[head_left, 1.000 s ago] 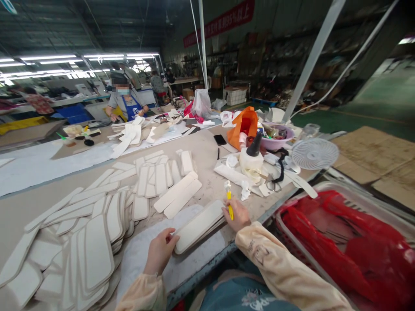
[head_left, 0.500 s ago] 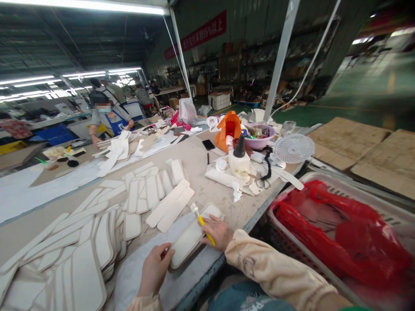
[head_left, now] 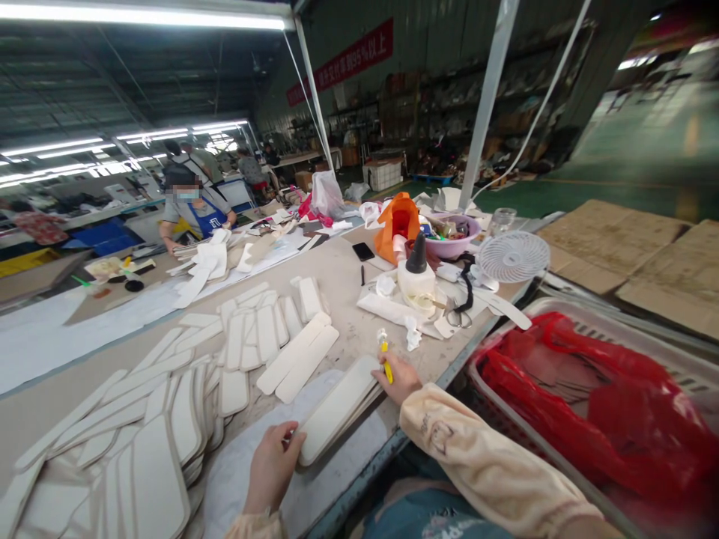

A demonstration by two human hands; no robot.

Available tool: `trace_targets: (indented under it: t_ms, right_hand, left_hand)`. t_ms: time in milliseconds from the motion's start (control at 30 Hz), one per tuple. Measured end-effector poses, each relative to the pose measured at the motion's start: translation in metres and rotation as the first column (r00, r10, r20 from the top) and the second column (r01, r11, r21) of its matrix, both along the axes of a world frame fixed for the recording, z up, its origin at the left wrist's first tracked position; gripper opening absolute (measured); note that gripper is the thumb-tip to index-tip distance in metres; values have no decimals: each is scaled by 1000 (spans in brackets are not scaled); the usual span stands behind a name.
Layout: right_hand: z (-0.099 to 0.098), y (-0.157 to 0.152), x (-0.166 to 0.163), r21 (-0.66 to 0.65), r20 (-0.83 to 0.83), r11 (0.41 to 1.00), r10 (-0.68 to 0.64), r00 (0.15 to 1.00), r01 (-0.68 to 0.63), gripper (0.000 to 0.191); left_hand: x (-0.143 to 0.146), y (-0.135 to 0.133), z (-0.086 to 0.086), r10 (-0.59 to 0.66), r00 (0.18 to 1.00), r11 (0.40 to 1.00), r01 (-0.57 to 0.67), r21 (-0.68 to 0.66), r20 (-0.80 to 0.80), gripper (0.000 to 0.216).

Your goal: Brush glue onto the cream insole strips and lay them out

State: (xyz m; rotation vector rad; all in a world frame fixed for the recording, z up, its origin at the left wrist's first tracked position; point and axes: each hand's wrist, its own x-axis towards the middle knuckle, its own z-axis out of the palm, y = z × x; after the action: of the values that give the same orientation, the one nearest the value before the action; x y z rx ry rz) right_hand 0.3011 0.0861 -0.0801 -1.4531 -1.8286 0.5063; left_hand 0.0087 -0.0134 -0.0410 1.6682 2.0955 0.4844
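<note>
A long white foam piece (head_left: 337, 408) lies on a pale sheet at the near edge of the worktable (head_left: 342, 277). My left hand (head_left: 273, 464) rests on its near end, fingers curled against the edge. My right hand (head_left: 398, 376) is closed around a small yellow-handled brush (head_left: 385, 355), its tip pointing up, at the piece's far end. Two more long white strips (head_left: 297, 353) lie just beyond. Many similar white pieces (head_left: 168, 389) are fanned out in rows to the left.
A white glue bottle with a black nozzle (head_left: 416, 275), scissors, a small white fan (head_left: 512, 256), a pink bowl (head_left: 452, 238), an orange bag (head_left: 396, 221) and a phone sit on the right. A basket lined with red plastic (head_left: 589, 404) stands at the table's right. Another person works across the table.
My right hand has lifted the brush off the middle of the white piece and drawn it back to the piece's far end. My left hand has stayed on the near end.
</note>
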Motion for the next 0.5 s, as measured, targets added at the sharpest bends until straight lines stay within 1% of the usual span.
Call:
trace_targets:
  t_ms: [167, 267, 333, 433, 500]
  right_hand:
    - [7, 1, -2, 29, -73, 1000, -6, 997, 8, 15]
    - [12, 1, -5, 40, -131, 999, -25, 991, 30, 16]
    - [15, 1, -7, 18, -205, 999, -34, 978, 38, 19]
    - [20, 3, -11, -17, -322, 1000, -15, 947, 10, 22]
    - [21, 5, -11, -12, -313, 1000, 0, 950, -4, 22]
  left_hand:
    - [3, -1, 0, 20, 1000, 998, -21, 56, 11, 31]
    - [4, -4, -1, 22, 999, 995, -26, 94, 36, 32]
    - [4, -5, -2, 36, 998, 993, -41, 108, 50, 34]
    - [4, -6, -5, 72, 994, 988, -82, 127, 81, 38]
    - [4, -6, -7, 92, 989, 985, -107, 132, 114, 40]
